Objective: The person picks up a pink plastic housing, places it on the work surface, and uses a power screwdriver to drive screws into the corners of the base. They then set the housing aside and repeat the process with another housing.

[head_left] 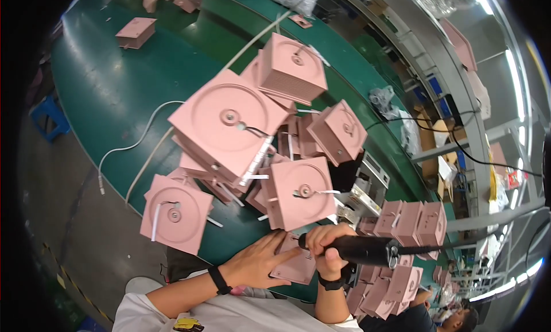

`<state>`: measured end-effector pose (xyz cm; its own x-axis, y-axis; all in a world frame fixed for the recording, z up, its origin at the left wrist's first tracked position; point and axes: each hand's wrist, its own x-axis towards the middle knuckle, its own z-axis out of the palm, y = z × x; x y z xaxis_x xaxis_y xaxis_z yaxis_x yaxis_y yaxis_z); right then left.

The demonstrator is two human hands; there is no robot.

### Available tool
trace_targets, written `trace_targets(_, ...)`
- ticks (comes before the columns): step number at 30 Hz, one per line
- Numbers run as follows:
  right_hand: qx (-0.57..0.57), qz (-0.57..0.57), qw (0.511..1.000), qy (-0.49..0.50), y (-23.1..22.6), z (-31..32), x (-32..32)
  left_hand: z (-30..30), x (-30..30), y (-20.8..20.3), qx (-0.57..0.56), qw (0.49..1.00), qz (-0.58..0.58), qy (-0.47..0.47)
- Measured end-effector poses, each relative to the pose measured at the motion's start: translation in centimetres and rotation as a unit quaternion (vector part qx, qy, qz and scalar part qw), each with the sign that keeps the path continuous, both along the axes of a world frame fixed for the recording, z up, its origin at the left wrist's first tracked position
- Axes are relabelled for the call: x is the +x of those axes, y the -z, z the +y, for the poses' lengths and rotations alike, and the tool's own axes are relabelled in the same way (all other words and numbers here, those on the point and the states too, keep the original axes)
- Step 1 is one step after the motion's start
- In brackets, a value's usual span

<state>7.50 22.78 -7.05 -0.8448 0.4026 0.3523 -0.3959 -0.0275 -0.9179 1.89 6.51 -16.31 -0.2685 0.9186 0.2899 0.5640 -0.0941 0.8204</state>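
A black electric screwdriver (367, 250) lies nearly level in my right hand (327, 246), with my fingers and thumb wrapped round its front part. Its tip points left, at the upper edge of a small pink housing (297, 270) close in front of me. My left hand (258, 264) grips that housing from the left, thumb along the near side and fingers over the top and far side. Just beyond stands a pink box-shaped housing (301, 191) with a round recess and a short cable. Whether a screw sits under the tip is too small to tell.
Stacked pink housings (229, 117) fill the green table (115, 85) ahead; another (175, 214) stands at the left edge. More rows (407, 223) are at right. White cables (152, 122) trail left. The screwdriver's black cord (453, 246) runs right, near another person (425, 317).
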Motion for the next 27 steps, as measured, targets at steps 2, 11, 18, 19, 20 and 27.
trace_targets(2, 0.003, 0.011, 1.000, 0.000, 0.4, -0.2, -0.1, -0.6, -0.4, 0.1, -0.019, 0.999, 0.014, -0.027)
trace_targets(11, 0.013, 0.009, 0.994, -0.112, -0.2, 0.8, 2.0, 0.4, 1.6, -0.3, -0.017, 0.998, -0.046, 0.033)
trace_targets(18, 0.087, 0.136, 0.980, -0.114, -3.3, 0.8, 2.0, 0.7, 1.9, 1.7, 0.052, 0.999, -0.008, 0.007)
trace_targets(19, 0.082, 0.171, 0.974, -0.126, -3.4, 2.0, 2.6, 0.6, 1.9, 1.6, 0.049, 0.999, -0.014, 0.000)
trace_targets(20, 0.078, 0.204, 0.966, -0.138, -3.7, 3.2, 3.2, 0.7, 1.4, 1.7, 0.046, 0.999, -0.022, -0.005)
trace_targets(27, 0.115, 0.084, 0.969, 0.200, -4.1, 7.3, 3.8, -2.6, 3.3, -3.4, -0.006, 0.997, 0.027, -0.073)
